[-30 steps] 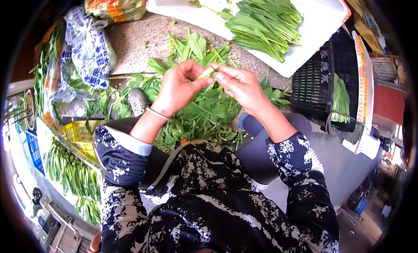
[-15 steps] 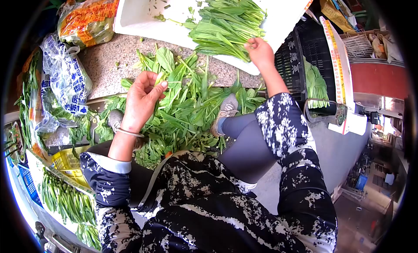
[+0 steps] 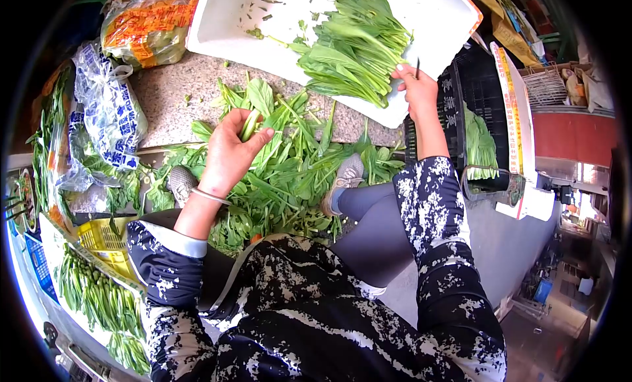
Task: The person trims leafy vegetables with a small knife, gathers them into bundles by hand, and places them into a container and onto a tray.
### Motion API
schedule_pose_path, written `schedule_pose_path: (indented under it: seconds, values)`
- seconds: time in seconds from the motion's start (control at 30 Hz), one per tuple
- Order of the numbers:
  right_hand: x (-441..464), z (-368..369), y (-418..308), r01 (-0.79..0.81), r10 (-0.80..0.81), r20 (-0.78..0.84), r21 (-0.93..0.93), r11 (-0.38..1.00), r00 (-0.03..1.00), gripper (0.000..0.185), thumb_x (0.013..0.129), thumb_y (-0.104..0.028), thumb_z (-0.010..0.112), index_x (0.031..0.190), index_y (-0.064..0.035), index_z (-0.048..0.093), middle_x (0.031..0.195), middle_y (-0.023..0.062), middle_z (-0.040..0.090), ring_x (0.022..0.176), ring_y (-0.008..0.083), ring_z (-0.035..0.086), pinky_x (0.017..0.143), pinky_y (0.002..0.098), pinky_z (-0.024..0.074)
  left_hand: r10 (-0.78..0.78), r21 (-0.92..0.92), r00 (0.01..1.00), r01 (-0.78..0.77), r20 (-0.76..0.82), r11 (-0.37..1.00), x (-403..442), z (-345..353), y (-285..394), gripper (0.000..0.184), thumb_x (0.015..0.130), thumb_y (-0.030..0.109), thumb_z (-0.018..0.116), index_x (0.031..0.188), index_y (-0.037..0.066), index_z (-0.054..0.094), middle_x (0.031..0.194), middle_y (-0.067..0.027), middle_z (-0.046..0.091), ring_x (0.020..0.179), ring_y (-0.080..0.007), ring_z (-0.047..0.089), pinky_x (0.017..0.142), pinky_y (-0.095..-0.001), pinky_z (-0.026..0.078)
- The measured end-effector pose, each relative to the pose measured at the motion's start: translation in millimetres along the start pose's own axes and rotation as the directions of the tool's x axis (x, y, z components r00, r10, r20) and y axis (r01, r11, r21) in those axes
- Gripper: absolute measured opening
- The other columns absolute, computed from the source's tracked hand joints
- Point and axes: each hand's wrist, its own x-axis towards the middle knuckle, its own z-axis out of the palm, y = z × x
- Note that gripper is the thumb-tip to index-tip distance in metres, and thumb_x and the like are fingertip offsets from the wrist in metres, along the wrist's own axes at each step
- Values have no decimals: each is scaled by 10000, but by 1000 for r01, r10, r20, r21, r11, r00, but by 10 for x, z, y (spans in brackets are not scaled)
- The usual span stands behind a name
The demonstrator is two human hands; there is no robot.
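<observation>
Between the thumb and fingers of my left hand (image 3: 234, 145) is a short green stem (image 3: 249, 125), held above a loose heap of leafy greens (image 3: 289, 178). My right hand (image 3: 417, 92) is at the near right edge of the white foam box (image 3: 230, 36), its fingers pinched on the stem end of a leafy green at the side of the stacked greens (image 3: 355, 50). A small thin dark thing shows at its fingertips, too small to make out.
Plastic bags (image 3: 108, 105) of vegetables lie at the left. A yellow basket (image 3: 108, 247) and bundled greens (image 3: 99, 290) are at the lower left. A black crate (image 3: 487, 92) with greens stands right of the foam box. My shoes flank the heap.
My right hand has left my left hand and reached right to the stacked greens in the foam box. My left hand has kept its stem and moved slightly left. The whole view has shifted.
</observation>
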Motion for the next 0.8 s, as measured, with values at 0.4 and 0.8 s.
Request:
schedule_pose_path:
  seconds: [0.4, 0.8]
  values:
    - [-1222, 683, -455, -4, 88, 575, -147, 989, 814, 290, 809, -301, 633, 785, -12, 640, 645, 30, 621, 493, 62, 498, 465, 218, 408, 598, 617, 785, -554, 164, 559, -125, 88, 297, 347, 602, 126, 752, 929, 101, 637, 821, -44, 615, 737, -219, 584, 684, -315, 473]
    - [-1368, 828, -483, -288, -19, 742, 284, 914, 670, 461, 903, -365, 482, 1157, 18, 517, 709, 7, 511, 551, 35, 387, 478, 163, 300, -162, -116, 984, 170, 72, 979, -62, 68, 97, 212, 753, 94, 696, 890, -41, 607, 756, -66, 629, 652, -107, 600, 589, -222, 500]
